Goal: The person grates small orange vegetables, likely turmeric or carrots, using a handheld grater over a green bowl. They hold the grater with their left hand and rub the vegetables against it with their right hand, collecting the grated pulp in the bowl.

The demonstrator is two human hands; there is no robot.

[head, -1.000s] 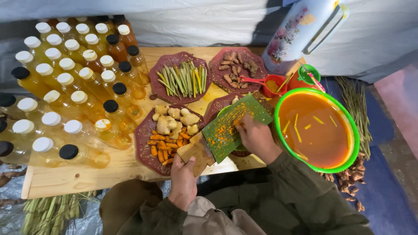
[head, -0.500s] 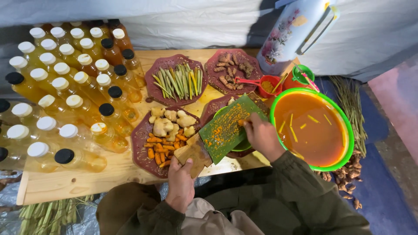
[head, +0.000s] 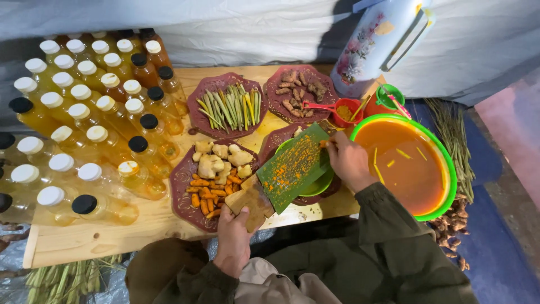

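Here, hands [head: 233, 236] [head: 349, 163] work green grater [head: 293, 166]

Your left hand [head: 233, 239] grips a pale wooden handle; the grater [head: 293, 166] above it is green, speckled orange. Right of your right hand [head: 350, 162], a green-rimmed basin [head: 444, 169] holds orange liquid. Left of your hands: maroon patterned plates [head: 183, 186], yellow bottles [head: 107, 143] with white and black caps. Flask [head: 377, 42] is floral white.

Left hand [head: 233, 236] gripping, right hand [head: 350, 162] seemingly pinching, both forearms extended forward.
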